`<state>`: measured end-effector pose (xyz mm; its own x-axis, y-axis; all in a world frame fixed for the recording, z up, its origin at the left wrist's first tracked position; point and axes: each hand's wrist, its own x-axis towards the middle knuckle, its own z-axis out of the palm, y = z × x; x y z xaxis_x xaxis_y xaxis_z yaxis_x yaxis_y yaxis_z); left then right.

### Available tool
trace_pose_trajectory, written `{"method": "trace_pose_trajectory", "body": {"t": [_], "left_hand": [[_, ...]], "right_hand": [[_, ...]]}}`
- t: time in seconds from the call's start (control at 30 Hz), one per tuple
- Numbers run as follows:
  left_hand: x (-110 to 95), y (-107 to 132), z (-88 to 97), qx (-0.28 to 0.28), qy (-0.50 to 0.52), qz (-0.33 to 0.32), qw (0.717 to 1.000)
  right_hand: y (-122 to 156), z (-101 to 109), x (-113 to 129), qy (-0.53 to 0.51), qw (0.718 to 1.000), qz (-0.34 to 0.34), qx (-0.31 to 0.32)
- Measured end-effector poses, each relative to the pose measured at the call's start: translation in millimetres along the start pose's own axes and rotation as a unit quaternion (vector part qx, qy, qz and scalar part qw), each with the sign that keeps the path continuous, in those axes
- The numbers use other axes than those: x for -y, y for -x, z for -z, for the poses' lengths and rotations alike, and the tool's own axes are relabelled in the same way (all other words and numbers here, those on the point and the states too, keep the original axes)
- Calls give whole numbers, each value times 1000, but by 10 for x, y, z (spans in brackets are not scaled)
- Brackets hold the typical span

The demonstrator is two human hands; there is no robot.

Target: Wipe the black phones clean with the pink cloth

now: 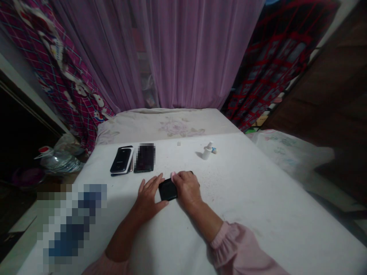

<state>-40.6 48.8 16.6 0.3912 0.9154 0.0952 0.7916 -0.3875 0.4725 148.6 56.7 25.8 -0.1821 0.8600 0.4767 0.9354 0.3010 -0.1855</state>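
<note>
Stretching ahead, a white-sheeted bed (258, 183) held a black phone (122, 160) and a darker phone (145, 157) side by side, with a white spray bottle (207, 151) farther right. Nearer, a small black case (168, 189) lay between the hands: the left hand (149, 194) sat splayed open against its left edge, while the right hand (187, 188) covered its right side, its grip impossible to tell.

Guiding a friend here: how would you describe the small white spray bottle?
On the white-sheeted bed, look near the flowered pillow. Right of the two phones stands the small white spray bottle, the only bottle on the sheet, with a tiny blue-and-white item beside it.
</note>
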Motion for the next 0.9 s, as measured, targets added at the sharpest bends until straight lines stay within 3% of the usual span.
{"method": "trace_pose_trajectory", "body": {"t": [0.07, 0.13, 0.33, 0.43, 0.53, 0.7, 0.9], "left_hand": [[4, -1, -9, -7, 1, -3, 1000], [15, 3, -28, -18, -2, -10, 1000], [25, 12, -54, -22, -15, -28, 999], [40, 15, -61, -31, -32, -31, 999], [74, 24, -83, -80, -63, -4, 995], [81, 20, -99, -122, -73, 17, 990], [42, 4, -87, -107, -72, 26, 991]], "right_hand": [[6, -6, 150, -23, 999, 25, 8], [10, 5, 142, -32, 999, 27, 10], [-3, 34, -444, -3, 995, -95, -21], [2, 24, -610, -14, 994, -103, -29], [18, 27, -639, -16, 994, -100, -29], [4, 48, -524, 25, 995, -98, -24], [-86, -42, 3, 7, 1000, -18, 23]]}}
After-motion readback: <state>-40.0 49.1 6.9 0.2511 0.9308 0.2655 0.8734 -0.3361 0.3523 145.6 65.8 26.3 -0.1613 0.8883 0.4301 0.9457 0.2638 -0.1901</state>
